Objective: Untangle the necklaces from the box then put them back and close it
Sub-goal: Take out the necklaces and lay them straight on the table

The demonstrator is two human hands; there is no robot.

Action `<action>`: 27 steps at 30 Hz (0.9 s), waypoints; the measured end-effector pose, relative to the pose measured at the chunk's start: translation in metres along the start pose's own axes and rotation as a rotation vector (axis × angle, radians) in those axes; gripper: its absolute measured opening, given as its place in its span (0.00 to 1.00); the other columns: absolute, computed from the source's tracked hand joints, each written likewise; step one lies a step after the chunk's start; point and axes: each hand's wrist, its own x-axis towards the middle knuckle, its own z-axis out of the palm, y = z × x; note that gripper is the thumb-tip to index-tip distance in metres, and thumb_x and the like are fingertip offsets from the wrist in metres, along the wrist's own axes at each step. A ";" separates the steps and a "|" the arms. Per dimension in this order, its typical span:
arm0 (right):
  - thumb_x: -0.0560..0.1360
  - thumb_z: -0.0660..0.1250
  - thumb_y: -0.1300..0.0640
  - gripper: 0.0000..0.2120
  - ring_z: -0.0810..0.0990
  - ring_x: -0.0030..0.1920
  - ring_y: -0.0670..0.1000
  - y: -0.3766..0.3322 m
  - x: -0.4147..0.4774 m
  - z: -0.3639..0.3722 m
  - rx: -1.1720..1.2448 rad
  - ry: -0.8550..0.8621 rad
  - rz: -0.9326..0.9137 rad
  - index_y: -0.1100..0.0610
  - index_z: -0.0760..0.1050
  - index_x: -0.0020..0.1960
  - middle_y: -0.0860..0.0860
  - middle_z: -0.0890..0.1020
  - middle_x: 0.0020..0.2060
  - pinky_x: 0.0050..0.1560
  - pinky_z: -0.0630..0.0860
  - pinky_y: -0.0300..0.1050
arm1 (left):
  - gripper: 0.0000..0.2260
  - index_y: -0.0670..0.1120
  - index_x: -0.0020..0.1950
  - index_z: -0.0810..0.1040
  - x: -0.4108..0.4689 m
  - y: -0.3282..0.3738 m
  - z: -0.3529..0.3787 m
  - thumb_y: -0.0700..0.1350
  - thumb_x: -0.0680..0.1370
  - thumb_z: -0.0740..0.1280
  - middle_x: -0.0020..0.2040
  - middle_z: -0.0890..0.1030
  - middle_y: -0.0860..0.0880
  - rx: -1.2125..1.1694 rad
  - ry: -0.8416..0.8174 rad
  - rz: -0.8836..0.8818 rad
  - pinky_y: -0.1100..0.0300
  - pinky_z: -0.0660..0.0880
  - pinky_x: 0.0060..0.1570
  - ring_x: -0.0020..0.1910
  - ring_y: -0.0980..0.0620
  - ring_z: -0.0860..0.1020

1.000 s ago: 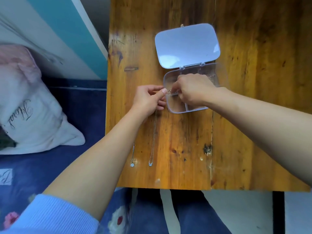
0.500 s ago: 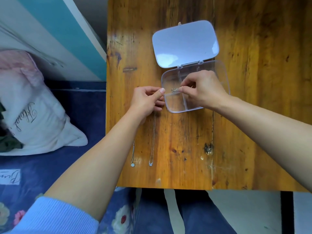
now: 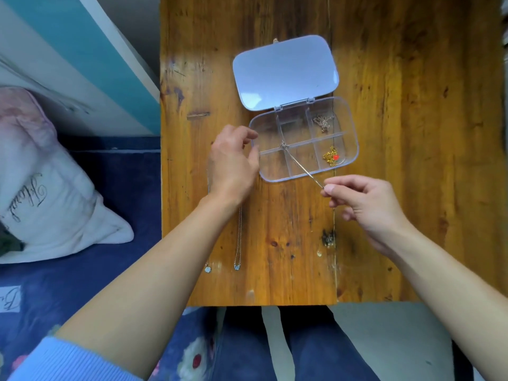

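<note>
A clear plastic box (image 3: 349, 125) with several compartments lies on the wooden table, its lid (image 3: 286, 71) swung open behind it. My right hand (image 3: 362, 204) pinches a thin silver necklace (image 3: 299, 165) that stretches taut from the box's middle divider over the front rim. My left hand (image 3: 233, 163) rests at the box's left end, fingers loosely apart, holding nothing that I can see. A rose-gold chain (image 3: 324, 122) and a gold chain with a red charm (image 3: 332, 157) lie in the right compartments. Two silver necklaces (image 3: 238, 237) lie straight on the table below my left hand.
The wooden table (image 3: 398, 160) ends at its front edge near my lap. A pillow (image 3: 44, 193) lies on blue bedding to the left. A teal and white wall panel (image 3: 82, 59) runs along the table's left side.
My right hand has pulled back out of the box toward me and to the right, drawing the silver necklace taut. My left hand has opened and shifted slightly left.
</note>
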 end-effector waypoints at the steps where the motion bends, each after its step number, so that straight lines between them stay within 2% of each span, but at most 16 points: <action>1: 0.72 0.72 0.64 0.03 0.79 0.32 0.46 0.006 -0.003 -0.003 0.024 0.004 0.047 0.57 0.83 0.43 0.53 0.86 0.35 0.23 0.67 0.35 | 0.07 0.43 0.52 0.82 -0.005 0.005 0.003 0.39 0.75 0.68 0.48 0.80 0.43 0.048 -0.015 0.115 0.53 0.75 0.48 0.50 0.45 0.78; 4: 0.74 0.70 0.65 0.04 0.79 0.33 0.47 0.019 -0.008 -0.010 0.112 0.009 0.153 0.59 0.82 0.46 0.54 0.86 0.37 0.23 0.67 0.34 | 0.11 0.45 0.58 0.82 -0.017 0.016 0.018 0.41 0.77 0.66 0.49 0.78 0.42 0.164 -0.220 0.350 0.52 0.73 0.44 0.52 0.43 0.75; 7: 0.74 0.69 0.65 0.04 0.78 0.33 0.47 0.024 -0.012 -0.015 0.165 0.015 0.202 0.61 0.82 0.48 0.54 0.86 0.37 0.24 0.67 0.34 | 0.17 0.51 0.69 0.74 -0.019 0.022 0.032 0.48 0.79 0.64 0.55 0.76 0.44 0.326 -0.433 0.430 0.52 0.69 0.50 0.56 0.44 0.72; 9: 0.74 0.69 0.64 0.04 0.78 0.33 0.46 0.026 -0.014 -0.020 0.175 0.017 0.211 0.60 0.81 0.48 0.54 0.86 0.38 0.24 0.67 0.35 | 0.19 0.53 0.71 0.71 -0.017 0.024 0.038 0.54 0.80 0.61 0.57 0.75 0.44 0.401 -0.495 0.447 0.52 0.68 0.52 0.58 0.44 0.71; 11: 0.75 0.69 0.64 0.04 0.79 0.34 0.46 0.027 -0.015 -0.024 0.178 0.017 0.213 0.60 0.81 0.49 0.54 0.86 0.38 0.25 0.68 0.35 | 0.19 0.54 0.70 0.72 -0.014 0.027 0.042 0.55 0.80 0.60 0.57 0.74 0.44 0.436 -0.501 0.467 0.53 0.66 0.49 0.58 0.43 0.70; 15: 0.74 0.70 0.63 0.05 0.79 0.33 0.45 0.028 -0.018 -0.029 0.202 0.009 0.190 0.60 0.82 0.49 0.54 0.86 0.39 0.25 0.67 0.35 | 0.15 0.52 0.65 0.78 -0.013 0.037 0.046 0.51 0.80 0.63 0.52 0.75 0.45 0.400 -0.454 0.517 0.55 0.62 0.44 0.55 0.45 0.71; 18: 0.74 0.70 0.63 0.04 0.78 0.33 0.46 0.028 -0.019 -0.032 0.240 0.012 0.165 0.59 0.83 0.47 0.54 0.86 0.38 0.25 0.67 0.35 | 0.10 0.49 0.56 0.83 -0.012 0.042 0.046 0.49 0.78 0.67 0.48 0.78 0.46 0.346 -0.409 0.508 0.55 0.64 0.41 0.51 0.45 0.73; 21: 0.74 0.70 0.64 0.04 0.78 0.33 0.46 0.028 -0.018 -0.037 0.276 0.032 0.153 0.59 0.83 0.46 0.53 0.85 0.37 0.24 0.67 0.34 | 0.09 0.48 0.51 0.85 -0.011 0.042 0.039 0.50 0.76 0.70 0.47 0.79 0.47 0.249 -0.373 0.464 0.55 0.68 0.41 0.50 0.47 0.74; 25: 0.74 0.69 0.64 0.04 0.78 0.32 0.46 0.027 -0.015 -0.042 0.298 0.064 0.143 0.58 0.83 0.44 0.53 0.85 0.35 0.23 0.67 0.34 | 0.05 0.47 0.44 0.82 -0.016 0.045 0.027 0.47 0.76 0.70 0.50 0.80 0.47 0.073 -0.414 0.345 0.53 0.71 0.50 0.53 0.47 0.75; 27: 0.74 0.69 0.65 0.06 0.77 0.31 0.46 0.024 -0.015 -0.042 0.322 0.076 0.136 0.57 0.83 0.42 0.52 0.84 0.34 0.23 0.66 0.34 | 0.05 0.47 0.41 0.79 -0.016 0.046 0.019 0.45 0.76 0.70 0.50 0.82 0.45 -0.135 -0.486 0.168 0.55 0.72 0.50 0.49 0.47 0.77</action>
